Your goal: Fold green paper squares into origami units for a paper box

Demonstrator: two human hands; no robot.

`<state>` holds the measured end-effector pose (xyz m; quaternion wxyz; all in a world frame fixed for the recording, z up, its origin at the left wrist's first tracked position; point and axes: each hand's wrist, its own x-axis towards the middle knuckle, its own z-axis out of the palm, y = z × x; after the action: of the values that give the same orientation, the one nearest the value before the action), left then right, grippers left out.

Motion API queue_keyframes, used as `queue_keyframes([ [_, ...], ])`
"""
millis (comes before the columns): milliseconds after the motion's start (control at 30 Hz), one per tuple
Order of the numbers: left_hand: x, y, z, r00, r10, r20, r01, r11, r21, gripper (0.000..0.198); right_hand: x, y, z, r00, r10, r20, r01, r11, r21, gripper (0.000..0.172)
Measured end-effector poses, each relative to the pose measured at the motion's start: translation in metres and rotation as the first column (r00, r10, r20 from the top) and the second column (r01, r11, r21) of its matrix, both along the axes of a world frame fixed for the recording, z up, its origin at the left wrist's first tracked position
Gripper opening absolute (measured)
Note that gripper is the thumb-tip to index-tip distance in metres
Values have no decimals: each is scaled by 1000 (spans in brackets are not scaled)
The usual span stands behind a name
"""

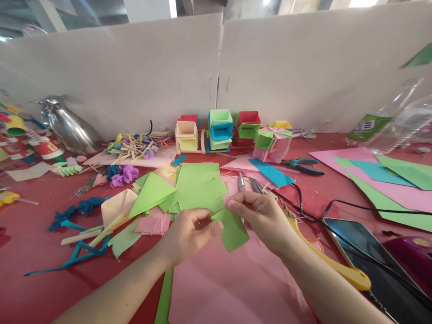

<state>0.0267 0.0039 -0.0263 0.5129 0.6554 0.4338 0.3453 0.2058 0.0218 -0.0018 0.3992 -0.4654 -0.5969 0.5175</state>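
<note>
Both my hands hold a small folded green paper piece [232, 230] above a pink sheet [232, 283] on the red table. My left hand [191, 231] pinches its left edge with thumb and fingers. My right hand [259, 216] grips its top edge from the right. Just beyond the hands lie a flat green sheet [199, 185] and a folded green triangle [150, 194].
Stacked folded paper boxes [220, 130] stand by the white back wall. Pliers [303, 165], scissors with yellow handles [347, 272], a phone [367, 247] with black cable, coloured sheets [394, 180], a plastic bottle [391, 123] sit right; a metal kettle [69, 126], sticks and paper scraps left.
</note>
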Motion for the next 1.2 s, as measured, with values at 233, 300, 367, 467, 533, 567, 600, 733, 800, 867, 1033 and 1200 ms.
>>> queue_keyframes([
  [233, -1, -1, 9, 997, 63, -49, -61, 997, 42, 38, -5, -1, -4, 998, 58, 10, -58, 998, 7, 27],
  [300, -1, 0, 9, 999, 45, -29, -44, 999, 12, 39, -4, -1, -3, 997, 61, 37, -61, 998, 8, 27],
  [367, -1, 1, 7, 1000, -7, -16, 7, 1000, -23, 40, -2, 0, -2, 995, 61, 73, -63, 998, 25, 27],
  [467, -2, 2, 6, 998, -46, -38, 44, 998, -54, 38, 0, 1, -1, 992, 55, 116, -63, 996, 62, 27],
  [533, -2, 2, 6, 997, -16, -73, 13, 999, -42, 38, -1, 1, -1, 993, 29, 112, -37, 997, 64, 27],
  [567, -2, 3, 7, 996, 11, -83, -13, 999, -30, 38, -1, 1, -1, 995, 19, 101, -25, 998, 57, 26],
  [600, -3, 3, 8, 996, 42, -82, -44, 999, -19, 39, -1, 0, -1, 996, 16, 90, -21, 999, 48, 26],
  [733, -4, 4, 8, 995, 100, -29, -101, 995, -29, 39, -2, 0, -2, 989, 63, 134, -68, 997, 31, 26],
  [800, -4, 5, 5, 997, 78, -20, -78, 997, -21, 34, -1, 0, -2, 981, 76, 177, -83, 996, 32, 27],
  [867, -3, 4, 4, 996, 80, -27, -80, 997, 14, 32, -1, 0, -2, 973, 99, 208, -108, 994, 30, 28],
  [1033, -5, 6, 6, 978, 208, -23, -206, 977, 46, 34, -2, 1, -2, 952, 98, 290, -101, 995, -3, 37],
  [1200, -12, 13, 11, 971, 239, 13, -239, 970, -36, 33, -1, 2, 2, 959, 52, 279, -67, 997, 45, 38],
])
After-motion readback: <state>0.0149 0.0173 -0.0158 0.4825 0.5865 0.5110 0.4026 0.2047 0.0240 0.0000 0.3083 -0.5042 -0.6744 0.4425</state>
